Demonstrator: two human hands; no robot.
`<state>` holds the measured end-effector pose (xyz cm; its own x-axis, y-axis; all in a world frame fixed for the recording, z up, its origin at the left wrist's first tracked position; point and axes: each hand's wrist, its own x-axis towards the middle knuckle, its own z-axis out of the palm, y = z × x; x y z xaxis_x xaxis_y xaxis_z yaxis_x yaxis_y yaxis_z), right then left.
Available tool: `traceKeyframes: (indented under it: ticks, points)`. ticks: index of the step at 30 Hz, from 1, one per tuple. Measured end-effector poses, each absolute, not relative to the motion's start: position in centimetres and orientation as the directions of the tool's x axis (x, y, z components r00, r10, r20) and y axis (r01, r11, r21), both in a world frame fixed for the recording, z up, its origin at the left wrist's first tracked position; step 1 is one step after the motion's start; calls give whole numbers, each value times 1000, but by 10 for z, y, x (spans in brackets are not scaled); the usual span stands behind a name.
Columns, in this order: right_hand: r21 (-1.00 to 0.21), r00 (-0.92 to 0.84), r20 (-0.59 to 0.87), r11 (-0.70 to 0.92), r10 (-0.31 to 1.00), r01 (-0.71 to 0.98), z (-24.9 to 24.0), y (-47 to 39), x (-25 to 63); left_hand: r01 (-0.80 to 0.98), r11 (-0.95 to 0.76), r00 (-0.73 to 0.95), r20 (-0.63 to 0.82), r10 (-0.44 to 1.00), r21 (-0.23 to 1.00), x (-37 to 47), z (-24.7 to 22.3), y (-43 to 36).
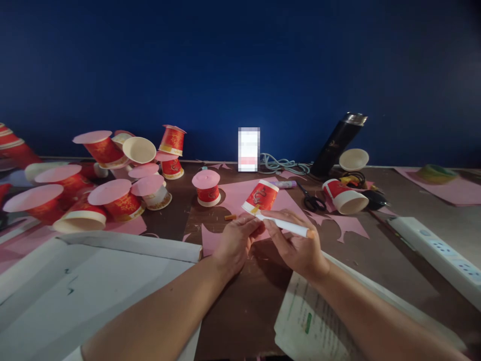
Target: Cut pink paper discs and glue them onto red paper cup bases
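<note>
My left hand [238, 238] is closed, its fingertips at the lower rim of a red paper cup [262, 196] with a curling dark design. Base up and tilted, the cup stands over a pink paper sheet. In my right hand [300, 245] is a white marker [287, 224] with an orange end, gripped like a pen. Its writing end reaches the cup's rim beside my left fingers; the tip itself is hidden. A small orange-brown cap [230, 217] lies to the left. Nearby stands a red cup topped with a pink paper disc [206, 179].
Several red cups with pink discs [110, 198] crowd the left. Black scissors [314, 201], a glue stick [284, 184], a lying cup [344, 197] and a leaning black flask [336, 145] are at the right. A power strip [438, 250], papers [315, 321] and a white box lid [112, 291] lie nearer.
</note>
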<state>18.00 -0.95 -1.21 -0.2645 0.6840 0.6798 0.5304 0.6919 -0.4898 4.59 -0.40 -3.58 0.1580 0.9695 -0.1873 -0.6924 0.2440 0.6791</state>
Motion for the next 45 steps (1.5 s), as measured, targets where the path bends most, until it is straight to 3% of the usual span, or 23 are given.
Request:
traceKeyframes:
  ticks: [6, 34, 45]
  points:
    - [-468, -191, 718, 667, 670, 580, -12, -6, 182, -659, 244, 131, -210, 969, 711, 46, -39, -4]
    - [-481, -235, 674, 658, 700, 580, -11, -7, 182, -625, 217, 124, -179, 976, 750, 45, -39, -3]
    - [-501, -165, 680, 617, 714, 607, -11, -6, 183, -620, 228, 101, -211, 972, 751, 45, -40, -3]
